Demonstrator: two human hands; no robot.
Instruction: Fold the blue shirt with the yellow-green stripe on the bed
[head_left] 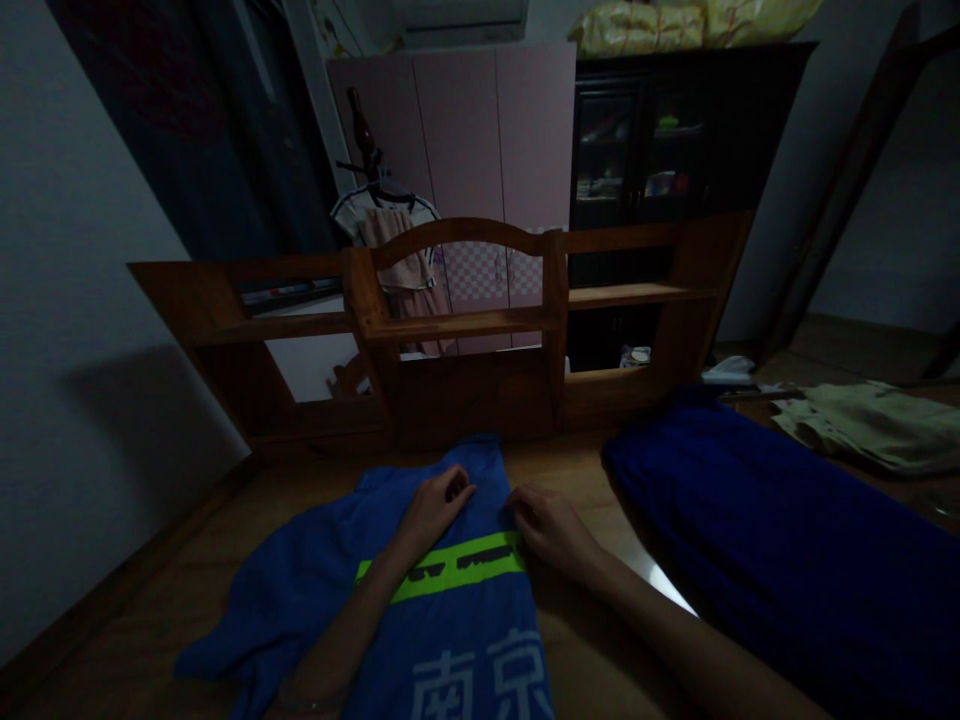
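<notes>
A blue work garment (465, 620) lies spread on the wooden surface in front of me, with a bright green band (491, 562) across it and large white characters below the band. My left hand (439, 502) rests above the band, fingers loosely curled and the thumb apart, with no cloth visibly gripped. At the garment's right edge, my right hand (553, 528) has its fingertips pinched together on the fabric. To the left, a loose blue part, perhaps a sleeve, fans out.
A dark blue cloth-covered bundle (780, 540) lies to the right, beyond it a stack of pale green cloth (877, 425). A wooden headboard (469, 325) with open shelves stands ahead. Behind it are a pink wardrobe (461, 130), a black cabinet (679, 150) and hanging clothes (401, 245).
</notes>
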